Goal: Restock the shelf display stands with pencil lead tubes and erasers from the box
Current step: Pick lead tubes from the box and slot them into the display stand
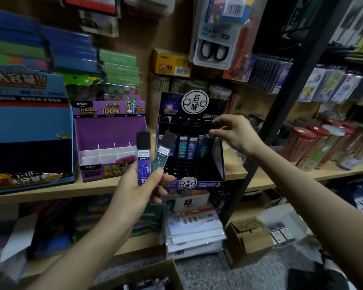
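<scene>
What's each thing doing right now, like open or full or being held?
Left hand, holds two tubes fanned apart.
Purple tube, upright in left hand.
Teal tube, tilted right in left hand.
Right hand, pinches end tube's top.
End tube, tilted, in the dark stand's row.
Dark stand, partly filled.
Purple stand, no tubes visible inside.
Cardboard box, open.
</scene>
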The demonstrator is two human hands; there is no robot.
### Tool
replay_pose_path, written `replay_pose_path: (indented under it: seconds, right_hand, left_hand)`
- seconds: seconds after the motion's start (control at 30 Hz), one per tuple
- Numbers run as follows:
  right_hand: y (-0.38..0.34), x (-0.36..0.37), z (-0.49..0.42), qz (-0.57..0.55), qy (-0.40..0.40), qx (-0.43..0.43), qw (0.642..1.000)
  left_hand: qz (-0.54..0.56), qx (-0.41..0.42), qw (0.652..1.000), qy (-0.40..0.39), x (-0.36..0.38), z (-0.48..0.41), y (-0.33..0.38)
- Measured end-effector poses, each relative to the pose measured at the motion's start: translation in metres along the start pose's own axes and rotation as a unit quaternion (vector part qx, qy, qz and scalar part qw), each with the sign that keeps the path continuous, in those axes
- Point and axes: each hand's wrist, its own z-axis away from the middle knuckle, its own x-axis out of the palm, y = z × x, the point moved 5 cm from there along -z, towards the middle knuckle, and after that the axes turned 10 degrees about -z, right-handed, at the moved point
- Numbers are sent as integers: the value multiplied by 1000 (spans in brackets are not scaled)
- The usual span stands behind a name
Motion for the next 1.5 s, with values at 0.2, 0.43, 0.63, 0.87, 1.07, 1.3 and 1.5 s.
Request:
replay_pose_path:
  seconds: [0.2, 0.43, 0.63, 0.87, 1.07, 1.3, 1.5]
  right_hand:
    - [2, 11, -7, 46, -42, 29, 998]
    - [3, 22, -3, 30, 25, 91, 995]
    - [-25, 17, 32, 5, 97, 79, 992]
    - [-56, 80, 81, -352, -31, 138, 925]
    - [-51, 38, 65, -377, 36, 107, 919]
    - [-17, -28, 23, -169, 131, 42, 976]
    - [-2, -16, 15, -18, 73, -26, 997]
  left_hand:
    - [13, -15, 1000, 4, 2, -2, -2]
    - [22, -12, 1000, 0, 6, -1, 1]
    - [14, -11, 1000, -3, 7, 0, 0]
    - [-3, -15, 999, -37, 17, 4, -1]
    - [-9, -21, 1000, -10, 7, 3, -1]
    - [4, -15, 1000, 8, 5, 0, -1]
    - [-3, -12, 1000, 28, 4, -3, -3]
